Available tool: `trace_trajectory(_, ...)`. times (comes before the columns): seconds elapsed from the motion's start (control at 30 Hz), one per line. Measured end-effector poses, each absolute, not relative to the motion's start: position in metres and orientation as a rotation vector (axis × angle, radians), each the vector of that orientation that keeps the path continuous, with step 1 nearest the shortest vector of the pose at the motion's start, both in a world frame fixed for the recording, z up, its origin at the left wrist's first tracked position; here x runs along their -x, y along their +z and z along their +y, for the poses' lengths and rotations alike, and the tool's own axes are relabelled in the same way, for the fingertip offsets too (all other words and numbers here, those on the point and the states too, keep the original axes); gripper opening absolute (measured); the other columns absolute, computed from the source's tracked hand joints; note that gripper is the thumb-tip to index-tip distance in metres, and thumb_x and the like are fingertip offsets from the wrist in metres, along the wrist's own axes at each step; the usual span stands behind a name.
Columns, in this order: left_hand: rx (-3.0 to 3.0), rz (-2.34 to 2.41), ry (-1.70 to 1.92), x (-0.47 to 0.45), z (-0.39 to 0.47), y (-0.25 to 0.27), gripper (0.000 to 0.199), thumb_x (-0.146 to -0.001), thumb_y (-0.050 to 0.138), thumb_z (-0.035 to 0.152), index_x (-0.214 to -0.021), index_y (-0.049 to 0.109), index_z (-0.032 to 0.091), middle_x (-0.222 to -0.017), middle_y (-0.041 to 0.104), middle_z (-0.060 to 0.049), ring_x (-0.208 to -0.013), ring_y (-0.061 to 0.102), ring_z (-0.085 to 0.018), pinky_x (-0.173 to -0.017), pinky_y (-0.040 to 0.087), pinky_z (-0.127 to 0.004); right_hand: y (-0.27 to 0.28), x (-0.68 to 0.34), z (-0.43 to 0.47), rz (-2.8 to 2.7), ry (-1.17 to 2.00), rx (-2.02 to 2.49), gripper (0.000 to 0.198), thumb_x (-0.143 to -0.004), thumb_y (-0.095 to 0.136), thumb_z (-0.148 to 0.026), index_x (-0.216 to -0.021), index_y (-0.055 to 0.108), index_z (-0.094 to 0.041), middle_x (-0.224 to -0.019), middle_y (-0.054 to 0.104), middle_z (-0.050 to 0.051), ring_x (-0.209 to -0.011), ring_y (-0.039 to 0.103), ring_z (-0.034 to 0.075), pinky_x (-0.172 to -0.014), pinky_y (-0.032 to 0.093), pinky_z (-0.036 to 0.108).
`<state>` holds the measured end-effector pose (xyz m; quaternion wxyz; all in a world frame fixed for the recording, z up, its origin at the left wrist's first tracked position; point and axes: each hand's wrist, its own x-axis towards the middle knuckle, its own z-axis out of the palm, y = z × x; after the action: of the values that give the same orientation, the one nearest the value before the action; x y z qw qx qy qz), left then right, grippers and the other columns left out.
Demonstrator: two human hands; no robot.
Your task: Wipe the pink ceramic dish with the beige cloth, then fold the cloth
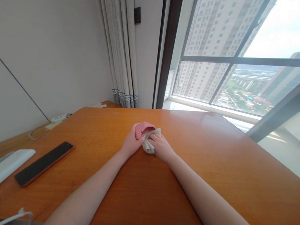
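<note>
A pink hollow object (145, 126), perhaps a small bowl or box, is tilted so that its opening faces toward me and to the right. My left hand (132, 140) is closed round its left side. In my right hand (162, 147) is a crumpled light grey cloth (148, 146), gripped by the fingers at the pink object's opening. Part of the cloth touches the rim, and its end hangs down between my hands. My fingers cover much of the pink object, so its exact kind is unclear. Both hands are just over the middle of the wooden table (189, 139).
A dark smartphone (45, 163) lies on the table at the left, beside a white flat device (6, 169). A power strip (60, 118) with a cable is near the left wall. A white cable (16, 215) crosses the near left edge. Beyond the table are a curtain (123, 49) and windows.
</note>
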<state>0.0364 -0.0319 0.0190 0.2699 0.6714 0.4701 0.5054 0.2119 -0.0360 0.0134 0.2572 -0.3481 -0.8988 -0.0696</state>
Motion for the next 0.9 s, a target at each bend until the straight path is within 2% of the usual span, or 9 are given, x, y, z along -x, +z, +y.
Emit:
trace_trajectory(0.17,-1.452,1.266,1.534,-0.052,-0.036,0.006,0.078,-0.075,0.062,0.032,-0.139,0.019,0.021,-0.136,0.043,-0.012,-0.124,0.044,-0.023,-0.105,0.034,-0.039,0.012,-0.206,-0.04,-2.351,-0.242,0.985,0.015,-0.086,0.05,-0.019,-0.09,0.064,-0.018,-0.084,0.056,0.006,-0.083,0.045,0.02,-0.081,0.035,0.035)
trace_trajectory(0.23,-1.401,1.273,1.519,-0.054,-0.033,0.002,0.074,-0.074,0.062,0.031,-0.137,0.024,0.02,-0.137,0.042,-0.012,-0.126,0.042,-0.023,-0.106,0.033,-0.039,0.01,-0.204,-0.04,-2.349,-0.221,0.995,0.014,-0.086,0.051,-0.018,-0.09,0.064,-0.019,-0.086,0.056,0.006,-0.084,0.045,0.02,-0.08,0.035,0.034)
trace_trajectory(0.33,-1.476,1.323,1.473,-0.048,-0.027,0.004,0.053,-0.075,0.057,0.024,-0.125,0.041,0.017,-0.13,0.049,-0.011,-0.123,0.045,-0.023,-0.107,0.032,-0.04,0.011,-0.204,-0.038,-2.386,-0.186,0.992,0.012,-0.085,0.052,-0.018,-0.09,0.063,-0.019,-0.089,0.056,0.006,-0.086,0.046,0.019,-0.079,0.036,0.032)
trace_trajectory(0.43,-1.614,1.317,1.465,-0.04,-0.026,0.012,0.044,-0.076,0.054,0.023,-0.12,0.048,0.018,-0.124,0.054,-0.009,-0.119,0.048,-0.023,-0.106,0.033,-0.041,0.014,-0.206,-0.037,-2.399,-0.216,0.963,0.013,-0.088,0.049,-0.022,-0.09,0.062,-0.02,-0.091,0.058,0.005,-0.088,0.048,0.018,-0.086,0.035,0.034)
trace_trajectory(0.53,-1.593,1.29,1.515,-0.044,-0.032,0.017,0.059,-0.074,0.061,0.028,-0.128,0.04,0.02,-0.131,0.049,-0.01,-0.123,0.045,-0.023,-0.107,0.032,-0.041,0.016,-0.208,-0.036,-2.362,-0.237,0.96,0.015,-0.09,0.047,-0.023,-0.089,0.062,-0.02,-0.087,0.059,0.005,-0.088,0.048,0.018,-0.086,0.035,0.034)
trace_trajectory(0.67,-1.38,1.116,1.544,-0.063,-0.047,0.017,0.084,-0.072,0.065,0.033,-0.14,0.017,0.023,-0.137,0.043,-0.013,-0.121,0.049,-0.023,-0.101,0.04,-0.039,0.014,-0.208,-0.037,-2.308,-0.214,1.017,0.011,-0.085,0.051,-0.018,-0.085,0.063,-0.018,-0.084,0.058,0.005,-0.085,0.047,0.019,-0.078,0.036,0.033)
trace_trajectory(0.83,-1.454,1.222,1.624,-0.061,-0.048,0.014,0.063,-0.081,0.055,0.032,-0.137,0.026,0.022,-0.143,0.035,-0.01,-0.13,0.037,-0.021,-0.109,0.03,-0.038,0.014,-0.204,-0.04,-2.328,-0.176,0.948,0.01,-0.084,0.053,-0.016,-0.088,0.062,-0.019,-0.091,0.059,0.006,-0.088,0.048,0.019,-0.079,0.036,0.032)
trace_trajectory(0.9,-1.547,1.284,1.626,-0.052,-0.044,0.014,0.059,-0.081,0.053,0.029,-0.135,0.031,0.021,-0.143,0.036,-0.009,-0.132,0.034,-0.022,-0.111,0.026,-0.038,0.016,-0.205,-0.039,-2.35,-0.18,0.942,0.011,-0.085,0.052,-0.017,-0.088,0.062,-0.02,-0.092,0.059,0.006,-0.09,0.049,0.019,-0.082,0.036,0.032)
